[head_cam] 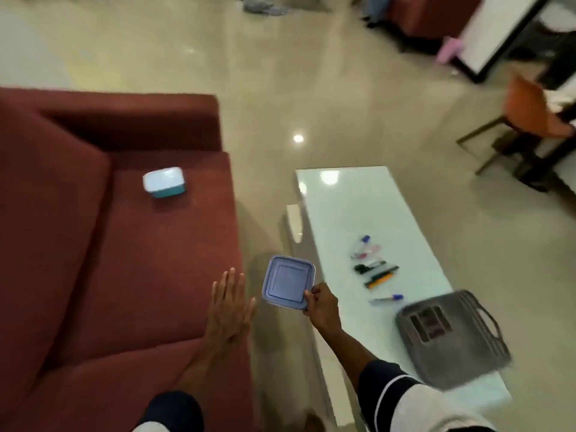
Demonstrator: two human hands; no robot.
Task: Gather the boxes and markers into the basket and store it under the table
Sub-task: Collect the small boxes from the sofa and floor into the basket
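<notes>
purple box [288, 282] pinched at its near corner by right hand [321, 302], basket [452, 336] lying to its right on tabletop [352, 210]; left hand [229, 307] flat, fingers apart, empty.

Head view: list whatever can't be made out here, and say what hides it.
- Basket on the table: motion blur smears it; the dark contents can't be identified.
- Markers: too small and blurred to count or read.
- Blue box gripped by the right hand: the closed lid hides what's inside.
- White and teal box on the sofa: contents hidden, also lidded.
- Space under the table: hidden by the tabletop.
</notes>
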